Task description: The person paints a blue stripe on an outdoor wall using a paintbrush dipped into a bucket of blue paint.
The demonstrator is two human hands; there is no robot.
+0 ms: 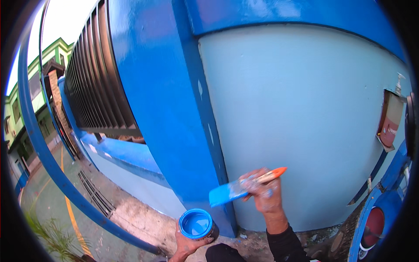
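Note:
My right hand (264,194), smeared with paint, is closed around a paintbrush (230,192). The brush has a wooden handle with an orange end, and its wide bristles are coated in bright blue. The bristles point left, in front of the lower part of a blue pillar (152,87); whether they touch it I cannot tell. Lower and to the left, my left hand (187,244) grips a round, open paint can (196,223) from the side. Blue paint fills part of the can, and its rim is blue too. Small pale patches show on the pillar's narrow side.
Right of the pillar spreads a light blue wall (301,122) with a recessed box (389,118). Dark metal fence bars (102,78) stand at left. A blue pole (43,135) curves down the left side, near a floor drain (94,192). Blue metalwork (371,218) is at lower right.

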